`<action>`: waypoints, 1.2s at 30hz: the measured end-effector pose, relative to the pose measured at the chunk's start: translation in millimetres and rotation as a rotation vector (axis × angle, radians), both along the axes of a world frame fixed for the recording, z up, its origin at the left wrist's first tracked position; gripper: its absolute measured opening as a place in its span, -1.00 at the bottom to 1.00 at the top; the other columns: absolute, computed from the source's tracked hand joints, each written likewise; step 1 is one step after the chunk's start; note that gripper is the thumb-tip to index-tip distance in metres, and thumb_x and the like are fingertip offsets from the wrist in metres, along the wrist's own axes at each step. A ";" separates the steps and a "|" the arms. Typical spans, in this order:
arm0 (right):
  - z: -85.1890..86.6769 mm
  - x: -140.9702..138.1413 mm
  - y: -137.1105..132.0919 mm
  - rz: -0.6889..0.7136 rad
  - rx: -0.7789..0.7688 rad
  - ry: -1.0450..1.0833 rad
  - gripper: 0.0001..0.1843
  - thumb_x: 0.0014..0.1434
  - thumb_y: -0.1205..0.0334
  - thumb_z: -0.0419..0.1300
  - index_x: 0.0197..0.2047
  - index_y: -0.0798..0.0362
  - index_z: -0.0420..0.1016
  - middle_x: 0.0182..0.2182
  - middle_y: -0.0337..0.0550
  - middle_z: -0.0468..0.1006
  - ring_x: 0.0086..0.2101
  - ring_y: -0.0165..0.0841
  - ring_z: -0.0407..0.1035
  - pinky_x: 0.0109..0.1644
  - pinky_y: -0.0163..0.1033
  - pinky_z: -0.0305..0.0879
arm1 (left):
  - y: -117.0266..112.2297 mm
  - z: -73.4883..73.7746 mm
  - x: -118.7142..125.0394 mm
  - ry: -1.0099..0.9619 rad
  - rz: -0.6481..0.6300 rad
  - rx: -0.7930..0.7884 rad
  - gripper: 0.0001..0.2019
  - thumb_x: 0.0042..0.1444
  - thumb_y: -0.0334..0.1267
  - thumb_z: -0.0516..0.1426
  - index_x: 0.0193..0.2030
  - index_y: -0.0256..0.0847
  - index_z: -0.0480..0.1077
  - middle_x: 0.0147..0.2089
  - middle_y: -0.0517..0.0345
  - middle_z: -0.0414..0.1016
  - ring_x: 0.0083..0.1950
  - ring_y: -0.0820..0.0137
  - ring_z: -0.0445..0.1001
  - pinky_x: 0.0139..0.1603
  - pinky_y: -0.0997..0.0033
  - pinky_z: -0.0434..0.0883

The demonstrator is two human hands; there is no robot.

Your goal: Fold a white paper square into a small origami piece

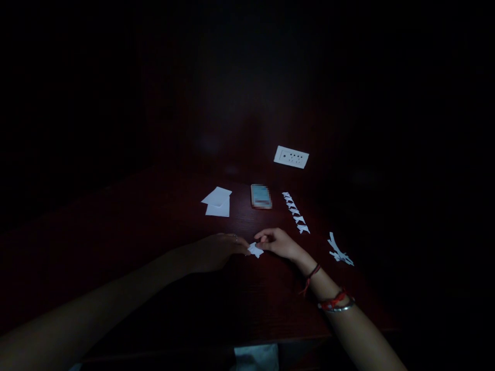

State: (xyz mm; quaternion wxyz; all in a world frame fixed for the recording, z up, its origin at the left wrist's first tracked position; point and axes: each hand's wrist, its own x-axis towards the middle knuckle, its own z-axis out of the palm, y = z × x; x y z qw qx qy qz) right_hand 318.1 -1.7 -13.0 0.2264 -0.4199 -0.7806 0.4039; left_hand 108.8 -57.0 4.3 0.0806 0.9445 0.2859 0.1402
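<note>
A small white folded paper star (255,250) is between my hands, just above or on the dark red table. My left hand (220,251) grips its left edge with the fingers closed together, a ring showing on one finger. From the right, my right hand (279,243) pinches the star's upper right side between thumb and fingers. Beyond my right hand, several similar white paper stars (296,212) lie in a slanting row. The undersides of both grips are hidden.
White paper sheets (218,202) overlap at the back left. A light blue box-like object (261,196), blurred, lies at the back middle. Paper strips (339,250) are scattered at the right. A wall socket (291,157) is behind; a pale item (257,357) shows below the front edge.
</note>
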 end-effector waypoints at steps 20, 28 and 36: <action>4.5 -4.9 -6.9 -0.073 0.201 -0.190 -0.84 -0.21 0.35 0.21 -0.45 0.14 0.37 -0.48 -0.23 0.35 -0.46 -0.49 0.22 -0.41 -0.40 0.14 | -15.6 -20.5 19.7 0.018 0.194 0.081 -0.62 0.03 -0.46 -0.06 0.03 -0.20 0.14 0.00 0.08 0.24 -0.02 0.36 0.23 -0.02 0.35 0.16; 11.1 -10.8 -17.1 -0.067 0.212 -0.079 -0.91 -0.17 0.43 0.15 -0.49 0.13 0.40 -0.57 -0.27 0.39 -0.55 -0.54 0.23 -0.49 -0.45 0.12 | -10.6 -34.2 15.4 0.016 0.192 0.123 -0.60 0.04 -0.46 -0.08 0.05 -0.15 0.11 0.07 0.11 0.17 0.04 0.36 0.17 0.02 0.33 0.12; 11.0 -7.8 -23.2 0.021 0.341 -0.087 -0.87 -0.14 0.43 0.11 -0.43 0.12 0.42 -0.51 -0.25 0.44 -0.49 -0.51 0.29 -0.39 -0.42 0.18 | -9.0 -38.0 15.5 0.032 0.195 0.141 -0.58 0.04 -0.44 -0.07 0.07 -0.16 0.07 0.09 0.10 0.14 0.06 0.34 0.14 0.02 0.31 0.12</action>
